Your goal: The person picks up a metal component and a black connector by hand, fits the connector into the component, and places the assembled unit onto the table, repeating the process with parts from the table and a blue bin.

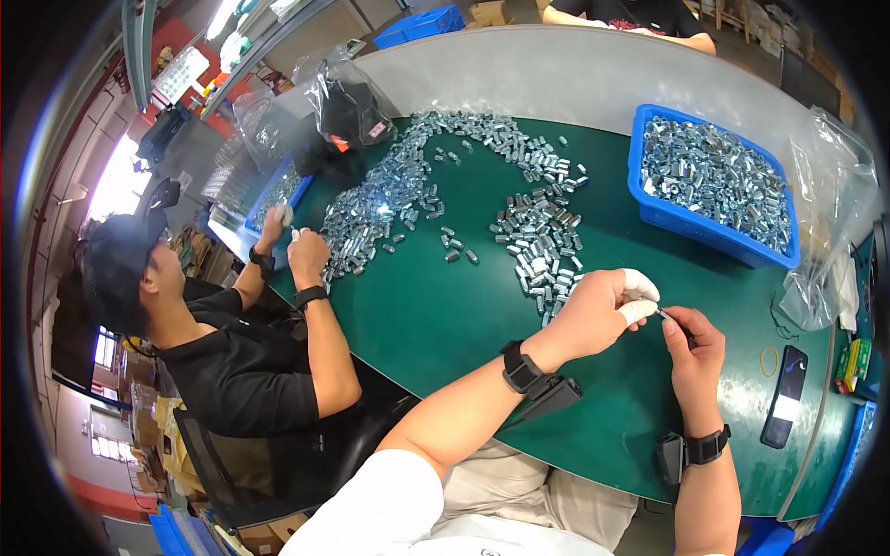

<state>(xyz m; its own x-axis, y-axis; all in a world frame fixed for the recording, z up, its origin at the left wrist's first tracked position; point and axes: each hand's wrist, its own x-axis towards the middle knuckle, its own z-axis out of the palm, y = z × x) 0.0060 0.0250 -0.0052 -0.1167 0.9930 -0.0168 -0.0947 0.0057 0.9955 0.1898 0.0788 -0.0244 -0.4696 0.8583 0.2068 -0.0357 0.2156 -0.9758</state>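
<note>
Head view — left hand (601,308), fingertips together — right hand (697,350) pinching a slim dark piece (663,314).

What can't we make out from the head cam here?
All in the head view:
- Small piece in the right hand: too small and partly covered by that hand; exact shape unclear.
- Whether the left hand grips it too: contact point too small to tell.
- Floor of the blue bin: buried under metal parts.
- Person across the table: head cut off by the upper edge.
</note>
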